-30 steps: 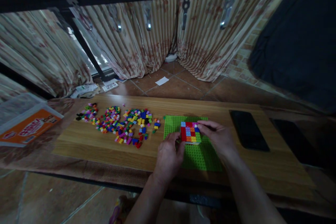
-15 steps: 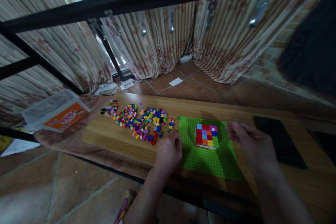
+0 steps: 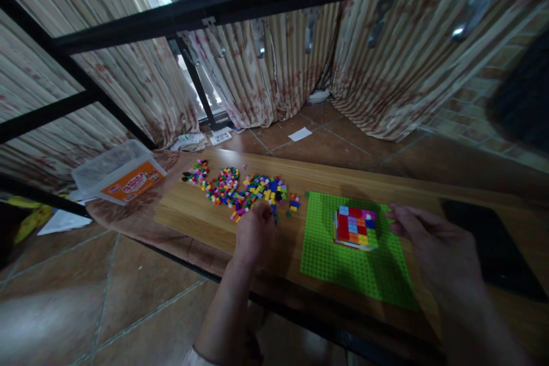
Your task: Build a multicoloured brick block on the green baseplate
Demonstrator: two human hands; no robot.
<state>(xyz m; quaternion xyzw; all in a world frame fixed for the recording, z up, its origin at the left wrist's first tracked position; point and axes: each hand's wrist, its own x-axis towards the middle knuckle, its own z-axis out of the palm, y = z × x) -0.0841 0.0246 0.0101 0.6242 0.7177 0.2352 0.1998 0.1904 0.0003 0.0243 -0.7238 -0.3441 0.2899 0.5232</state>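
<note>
A green studded baseplate [image 3: 319,263] lies on the wooden board, with a squarish block of red, blue, orange and yellow toy bricks [image 3: 355,226] standing on it. My left hand [image 3: 254,231] is at the near edge of the pile of loose bricks [image 3: 227,180], its fingers curled down and partly hidden. Just past the baseplate's right edge, my right hand [image 3: 433,240] hovers with thumb and forefinger pinched together. Whatever may be between those fingertips is too small to name.
A clear plastic tub [image 3: 120,168] with an orange label stands left of the wooden board [image 3: 180,209]. A dark flat slab [image 3: 493,246] lies beyond my right hand. A black metal rail with hooks [image 3: 257,8] crosses above, in front of striped curtains.
My left hand has moved left, from beside the baseplate to the loose bricks. The whole view has shifted, so the scene sits farther right. My right hand stays near the baseplate's right edge.
</note>
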